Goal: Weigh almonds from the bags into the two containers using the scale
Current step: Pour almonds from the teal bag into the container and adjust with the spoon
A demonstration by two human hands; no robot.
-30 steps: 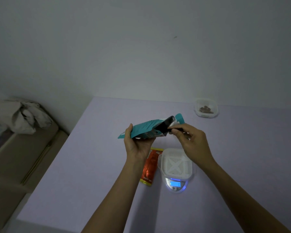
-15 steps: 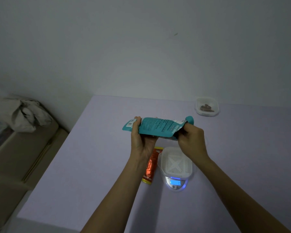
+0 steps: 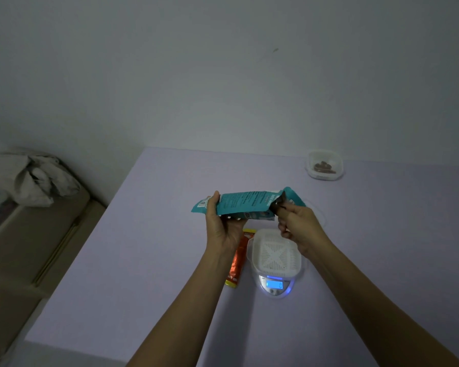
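A teal foil almond bag [image 3: 243, 205] lies level in the air between both hands. The left hand [image 3: 223, 223] grips its left part, and the right hand [image 3: 298, 225] pinches its opened right end, above the white slotted plastic container [image 3: 276, 251] on the small digital scale [image 3: 274, 286].

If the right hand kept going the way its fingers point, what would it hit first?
The teal bag: the right hand pinches its open end, so it would probably push straight into the mouth.
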